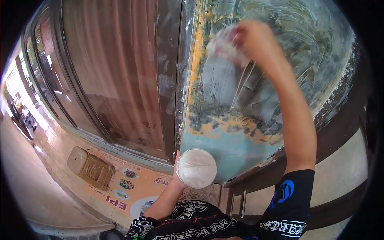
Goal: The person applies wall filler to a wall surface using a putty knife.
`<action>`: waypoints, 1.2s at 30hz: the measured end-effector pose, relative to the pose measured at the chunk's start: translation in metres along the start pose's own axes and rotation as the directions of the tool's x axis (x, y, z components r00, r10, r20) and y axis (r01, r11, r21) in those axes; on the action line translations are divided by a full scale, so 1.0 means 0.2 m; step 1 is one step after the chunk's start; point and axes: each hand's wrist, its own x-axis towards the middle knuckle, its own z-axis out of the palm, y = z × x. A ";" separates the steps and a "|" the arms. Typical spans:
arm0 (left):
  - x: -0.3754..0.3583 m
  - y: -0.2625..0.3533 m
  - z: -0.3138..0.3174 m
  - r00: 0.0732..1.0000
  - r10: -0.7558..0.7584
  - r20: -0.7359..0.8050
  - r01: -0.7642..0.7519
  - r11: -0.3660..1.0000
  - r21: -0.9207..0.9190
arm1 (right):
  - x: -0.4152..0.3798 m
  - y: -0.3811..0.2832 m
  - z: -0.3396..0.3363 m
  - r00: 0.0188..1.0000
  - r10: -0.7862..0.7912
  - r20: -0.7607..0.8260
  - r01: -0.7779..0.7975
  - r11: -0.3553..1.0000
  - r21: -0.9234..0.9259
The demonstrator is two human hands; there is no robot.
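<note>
My right hand is raised against the upper part of a patchy wall panel. Its fingers close on a crumpled whitish cloth, slightly blurred, which lies against the panel. Streaks and smears mark the grey, green and orange surface around it. Lower down, my left hand supports a round container of white material from its left side, in front of the panel's light blue bottom part. Most of the left fingers are hidden by the container.
Glass sliding doors with a brown curtain stand on the left. A brown plastic stool lies on the floor beside a printed orange banner. Dark trim runs along the right, and a fan stands far left.
</note>
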 end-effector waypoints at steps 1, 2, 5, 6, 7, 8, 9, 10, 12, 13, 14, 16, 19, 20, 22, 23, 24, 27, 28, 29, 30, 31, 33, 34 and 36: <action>-0.01 0.00 0.00 1.000 0.000 -0.006 0.000 1.000 -0.004 | 0.05 0.06 -0.13 0.995 0.066 -0.072 -0.065 0.998 0.020; -0.01 0.00 0.01 1.000 -0.008 0.007 0.008 1.000 -0.014 | 0.09 0.08 -0.21 0.981 0.132 -0.142 -0.127 0.991 0.044; -0.02 -0.01 0.03 0.996 0.030 -0.083 -0.023 0.996 0.084 | -0.01 0.02 -0.25 0.987 0.157 0.010 -0.154 0.953 0.262; -0.01 -0.01 0.04 0.980 0.087 -0.180 -0.051 0.979 0.196 | -0.10 -0.11 -0.21 0.982 0.139 0.127 -0.169 0.949 0.266; 0.00 -0.01 0.02 0.981 0.086 -0.176 -0.051 0.980 0.195 | -0.19 -0.17 -0.10 0.972 -0.021 0.233 -0.018 0.986 0.167; 0.01 -0.01 0.00 0.991 0.057 -0.125 -0.036 0.986 0.165 | -0.32 -0.25 0.05 0.893 0.024 0.449 -0.118 0.976 0.182; 0.01 -0.01 -0.01 0.997 0.027 -0.073 -0.017 0.990 0.137 | -0.46 -0.26 0.23 0.855 -0.190 0.482 0.036 0.950 0.310; 0.02 -0.01 0.00 0.997 0.022 -0.071 -0.012 0.990 0.141 | -0.57 -0.30 0.34 0.822 -0.248 0.512 0.084 0.943 0.321; 0.03 -0.03 0.02 0.994 0.027 -0.104 -0.010 0.988 0.154 | -0.68 -0.36 0.47 0.838 -0.213 0.502 0.144 0.974 0.173; 0.03 -0.03 0.01 0.994 0.025 -0.104 -0.008 0.987 0.158 | -0.64 -0.31 0.47 0.855 -0.209 0.475 0.166 0.977 0.132; 0.05 -0.04 0.00 0.997 0.015 -0.082 -0.003 0.989 0.147 | -0.56 -0.24 0.46 0.870 -0.207 0.446 0.186 0.978 0.092; 0.05 -0.04 0.00 0.998 0.003 -0.064 0.005 0.991 0.137 | -0.26 -0.13 0.15 0.926 -0.021 0.378 0.014 1.000 0.021; 0.04 -0.04 0.02 0.991 0.012 -0.131 0.007 0.990 0.143 | 0.02 0.13 -0.30 0.981 0.123 -0.151 -0.125 0.992 -0.005; 0.04 -0.04 0.00 0.986 0.031 -0.161 -0.005 0.987 0.160 | 0.07 0.27 -0.42 0.967 0.158 -0.200 -0.169 0.985 -0.036; 0.03 -0.03 -0.02 0.980 0.048 -0.191 -0.014 0.984 0.175 | 0.07 0.30 -0.48 0.950 0.191 -0.247 -0.214 0.975 -0.067; 0.02 -0.03 -0.02 0.987 0.037 -0.159 -0.013 0.989 0.149 | 0.01 0.29 -0.46 0.968 0.201 -0.147 -0.193 0.979 0.068; 0.02 -0.03 -0.03 0.992 0.027 -0.123 -0.012 0.992 0.123 | -0.07 0.22 -0.44 0.980 0.193 -0.049 -0.179 0.963 0.201; 0.04 -0.05 0.01 0.994 0.020 -0.109 -0.002 0.986 0.167 | -0.41 -0.14 -0.07 0.934 -0.017 0.357 -0.035 0.990 0.139; 0.05 -0.06 0.02 0.994 0.015 -0.108 0.003 0.986 0.169 | -0.57 -0.16 0.15 0.891 -0.098 0.444 -0.002 0.976 0.220; 0.05 -0.08 0.03 0.991 0.011 -0.132 0.014 0.982 0.186 | -0.69 -0.18 0.29 0.819 -0.158 0.552 0.065 0.981 0.185; 0.06 -0.08 0.03 0.987 0.008 -0.158 0.025 0.978 0.205 | -0.74 -0.24 0.34 0.810 -0.104 0.578 0.088 0.995 0.055; 0.06 -0.07 0.01 0.987 0.004 -0.158 0.030 0.977 0.213 | -0.73 -0.18 0.34 0.829 -0.090 0.552 0.083 0.996 0.038; 0.08 -0.06 -0.08 0.996 -0.084 0.026 0.084 0.996 0.005 | -0.54 -0.07 0.16 0.892 0.014 0.452 -0.031 0.999 0.029; 0.08 -0.06 -0.07 0.996 -0.087 0.023 0.087 0.996 0.002 | -0.41 0.02 0.04 0.944 0.055 0.324 -0.057 0.998 -0.003; 0.08 -0.07 -0.03 0.998 -0.056 -0.039 0.058 0.997 0.057 | -0.23 0.16 -0.26 0.990 0.120 -0.074 -0.127 0.986 -0.112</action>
